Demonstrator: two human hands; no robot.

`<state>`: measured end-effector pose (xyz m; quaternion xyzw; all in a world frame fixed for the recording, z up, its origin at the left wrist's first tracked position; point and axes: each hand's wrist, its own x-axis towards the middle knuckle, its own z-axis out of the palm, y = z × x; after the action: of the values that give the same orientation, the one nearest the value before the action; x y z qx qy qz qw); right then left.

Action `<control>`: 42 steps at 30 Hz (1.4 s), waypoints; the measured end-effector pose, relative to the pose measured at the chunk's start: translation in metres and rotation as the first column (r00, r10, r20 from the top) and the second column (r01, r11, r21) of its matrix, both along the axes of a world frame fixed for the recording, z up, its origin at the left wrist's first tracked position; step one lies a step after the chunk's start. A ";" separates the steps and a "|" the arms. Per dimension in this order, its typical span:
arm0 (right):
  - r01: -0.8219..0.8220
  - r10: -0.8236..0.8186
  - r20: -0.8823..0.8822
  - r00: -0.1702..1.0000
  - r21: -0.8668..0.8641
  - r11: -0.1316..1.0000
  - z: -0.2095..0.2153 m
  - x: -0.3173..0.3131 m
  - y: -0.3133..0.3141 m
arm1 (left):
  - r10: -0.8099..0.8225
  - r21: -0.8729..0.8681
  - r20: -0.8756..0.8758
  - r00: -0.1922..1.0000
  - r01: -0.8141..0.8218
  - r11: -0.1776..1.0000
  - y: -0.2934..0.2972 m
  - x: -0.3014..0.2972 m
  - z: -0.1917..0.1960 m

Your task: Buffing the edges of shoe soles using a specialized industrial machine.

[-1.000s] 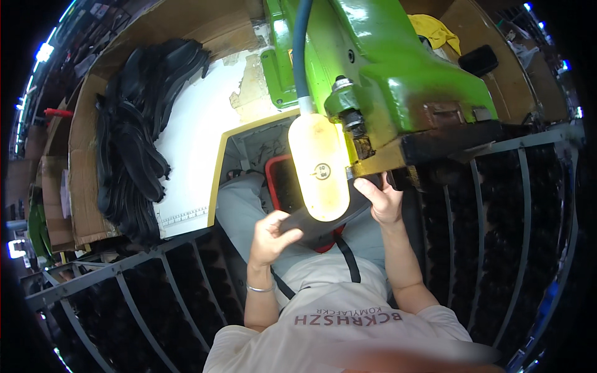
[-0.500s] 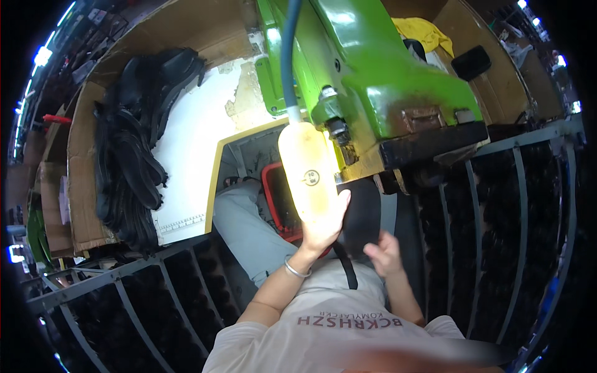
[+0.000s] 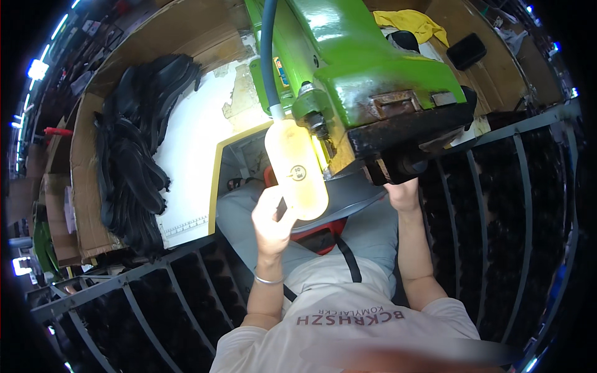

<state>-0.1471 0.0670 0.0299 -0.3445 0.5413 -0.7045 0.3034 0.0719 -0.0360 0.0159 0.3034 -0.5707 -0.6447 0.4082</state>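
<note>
A dark grey, flexible flat piece [image 3: 354, 200] is stretched across my lap below the green machine head [image 3: 398, 87]. My right hand [image 3: 404, 194] is closed on its right end, with the fingertips partly hidden beneath the machine head. My left hand [image 3: 272, 221] is closed at the other end, thumb and fingers bent around a dark edge. A glowing yellowish lamp [image 3: 295, 168] on a blue-grey hose hangs in front of the piece, beside my left fingers, and hides part of it.
Black shoe-shaped pieces [image 3: 134, 149] lie heaped on the white table [image 3: 193, 149] at left, inside cardboard walls [image 3: 87, 186]. A yellow cloth [image 3: 413, 26] and a black block [image 3: 466, 51] are at far right. Metal racks [image 3: 525, 186] flank me, and a red container [image 3: 320, 239] is below.
My left hand has moved left, from behind the lamp's lower end to its left side. My right hand has risen to the machine head's underside. The dark piece now spreads crosswise between them.
</note>
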 end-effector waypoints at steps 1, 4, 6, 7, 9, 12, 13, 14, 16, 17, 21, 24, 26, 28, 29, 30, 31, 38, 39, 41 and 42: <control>-0.069 0.077 -0.123 0.989 0.069 0.995 0.001 0.000 -0.004 | 0.006 -0.001 0.004 1.000 -0.006 1.000 0.000 0.006 0.000; -0.082 0.080 -0.031 0.996 -0.076 0.994 -0.003 0.024 -0.014 | 0.065 0.252 -0.081 0.995 -0.043 0.967 0.003 0.027 -0.007; -0.071 0.073 0.025 0.997 -0.075 0.995 -0.008 0.035 -0.019 | 0.044 0.280 -0.078 0.996 -0.020 0.960 0.009 0.038 -0.019; -0.060 0.066 0.078 0.995 -0.073 0.996 -0.010 0.038 -0.022 | 0.021 0.307 -0.080 0.997 0.004 0.952 0.012 0.043 -0.026; -0.049 0.054 0.115 0.992 -0.046 0.998 -0.013 0.041 -0.027 | -0.061 0.324 -0.020 0.998 0.064 0.944 0.024 0.048 -0.036; -0.022 0.029 0.085 0.996 -0.074 0.997 -0.004 0.044 -0.033 | -0.199 0.388 0.081 0.977 0.153 0.909 0.054 0.030 -0.045; -0.021 0.027 0.084 0.996 -0.073 0.997 -0.002 0.045 -0.035 | -0.233 0.381 0.089 0.968 0.183 0.906 0.064 0.020 -0.050; -0.011 0.014 0.061 0.998 -0.049 0.999 -0.002 0.044 -0.035 | -0.230 0.409 0.062 0.971 0.186 0.893 0.072 0.005 -0.045; 0.014 -0.013 0.032 0.999 -0.028 0.999 0.001 0.040 -0.032 | -0.296 0.405 0.071 0.952 0.244 0.881 0.078 -0.008 -0.046; 0.003 0.007 -0.124 0.992 0.081 0.997 0.003 0.035 -0.026 | -0.335 0.376 0.099 0.937 0.277 0.884 0.077 -0.013 -0.046; 0.092 0.007 -0.337 0.941 0.276 0.957 0.033 -0.006 0.017 | 0.185 -0.329 0.439 0.879 -0.034 0.944 0.013 0.013 -0.027; 0.618 -0.618 -0.045 0.785 0.128 0.776 0.051 -0.056 0.059 | 0.835 -0.841 0.153 0.528 -0.374 0.391 -0.093 0.098 -0.039; 0.677 -0.654 0.195 0.731 -0.087 0.731 0.045 -0.091 0.068 | 0.983 -0.945 0.157 0.093 -0.275 0.177 -0.145 0.154 -0.044; 0.702 -0.643 0.301 0.704 -0.153 0.696 0.034 -0.119 0.053 | 0.987 -0.982 0.125 -0.103 -0.157 0.108 -0.185 0.186 -0.058; 0.696 -0.625 0.330 0.707 -0.168 0.698 0.020 -0.134 0.041 | 0.970 -0.934 0.233 -0.076 -0.295 0.201 -0.206 0.200 -0.079; 0.716 -0.635 0.371 0.678 -0.137 0.684 0.006 -0.150 0.026 | 0.940 -0.856 0.340 -0.030 -0.424 0.296 -0.219 0.204 -0.092; 0.733 -0.644 0.406 0.648 -0.104 0.672 -0.005 -0.162 0.014 | 0.942 -0.855 0.337 -0.017 -0.425 0.298 -0.225 0.203 -0.096; 0.640 -0.617 0.342 0.709 0.055 0.766 -0.027 -0.118 -0.027 | 0.973 -0.974 0.216 -0.075 -0.091 0.209 -0.200 0.214 -0.052; 0.613 -0.606 0.282 0.744 0.073 0.786 -0.023 -0.100 -0.027 | 0.950 -0.954 0.260 -0.170 -0.198 0.225 -0.198 0.213 -0.054; 0.620 -0.605 0.224 0.764 0.005 0.784 -0.028 -0.067 -0.014 | 0.944 -0.827 0.321 0.074 -0.464 0.318 -0.183 0.197 -0.049; 0.579 -0.576 0.160 0.801 0.031 0.815 -0.048 -0.061 -0.001 | 0.922 -0.747 0.354 0.159 -0.545 0.380 -0.171 0.197 -0.042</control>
<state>-0.2086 0.0661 -0.0181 -0.1078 0.5870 -0.7942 0.1142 0.2694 -0.2070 -0.0265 0.6756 -0.5755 -0.0052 0.4608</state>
